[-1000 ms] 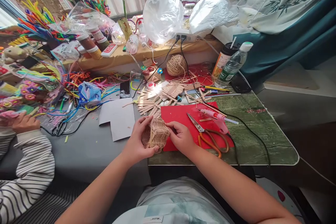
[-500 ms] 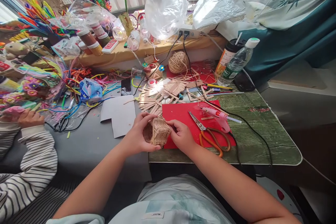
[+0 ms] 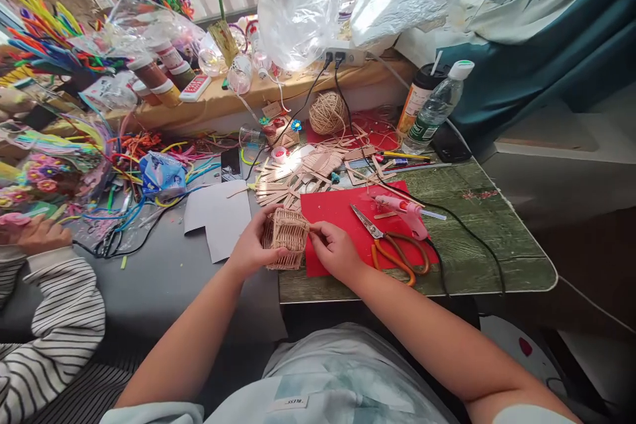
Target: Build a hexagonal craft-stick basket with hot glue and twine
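Note:
A small box-shaped basket [image 3: 289,238] woven from tan twine is held over the table's front edge. My left hand [image 3: 254,246] grips it from the left, thumb across the near side and fingers behind, partly hidden. At its upper right corner, my right hand [image 3: 338,252] pinches a short tan strand, seemingly twine; most of it is hidden by the fingers. Under and beside this hand lies a red sheet [image 3: 328,204]. Orange-handled scissors [image 3: 392,248] rest on the sheet's right part, partly open. A pink glue gun [image 3: 405,211] lies just beyond them.
Loose wooden sticks [image 3: 283,187] and a twine ball [image 3: 328,112] lie behind the sheet. A bottle [image 3: 432,109] and a cup [image 3: 420,96] stand at the back right. Black cords [image 3: 477,245] cross the table. At the left are a co-worker's hands [image 3: 47,236].
The basket has been turned in my left hand, so a flat woven side now faces up. My right hand stays at its right edge. The whole view has shifted slightly.

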`<move>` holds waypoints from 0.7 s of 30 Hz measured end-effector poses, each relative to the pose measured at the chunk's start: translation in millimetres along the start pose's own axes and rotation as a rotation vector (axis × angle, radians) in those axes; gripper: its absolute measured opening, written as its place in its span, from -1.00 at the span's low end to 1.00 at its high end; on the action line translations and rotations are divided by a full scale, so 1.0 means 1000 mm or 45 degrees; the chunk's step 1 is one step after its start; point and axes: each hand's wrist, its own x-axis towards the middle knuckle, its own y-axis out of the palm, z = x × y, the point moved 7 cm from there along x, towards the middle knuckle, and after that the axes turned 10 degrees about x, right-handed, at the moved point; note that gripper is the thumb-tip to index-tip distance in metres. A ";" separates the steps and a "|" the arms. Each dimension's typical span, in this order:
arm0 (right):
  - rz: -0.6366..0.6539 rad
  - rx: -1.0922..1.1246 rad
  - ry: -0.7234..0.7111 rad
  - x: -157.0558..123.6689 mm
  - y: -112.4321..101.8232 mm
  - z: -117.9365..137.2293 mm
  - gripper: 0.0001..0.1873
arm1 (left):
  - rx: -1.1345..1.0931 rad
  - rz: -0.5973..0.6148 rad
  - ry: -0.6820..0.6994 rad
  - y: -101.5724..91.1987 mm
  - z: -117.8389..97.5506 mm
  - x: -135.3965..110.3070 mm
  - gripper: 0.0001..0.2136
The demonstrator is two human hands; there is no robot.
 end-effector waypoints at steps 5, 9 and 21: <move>-0.023 0.010 -0.107 -0.002 -0.003 0.013 -0.77 | -0.223 -0.044 0.010 0.003 0.009 -0.003 -0.06; 0.024 0.046 -0.188 -0.002 -0.002 0.022 -0.74 | -0.317 -0.094 0.001 0.011 0.013 -0.008 0.00; 0.084 0.061 -0.331 -0.004 -0.005 0.029 -0.62 | -0.273 -0.171 -0.005 0.021 0.025 -0.006 -0.05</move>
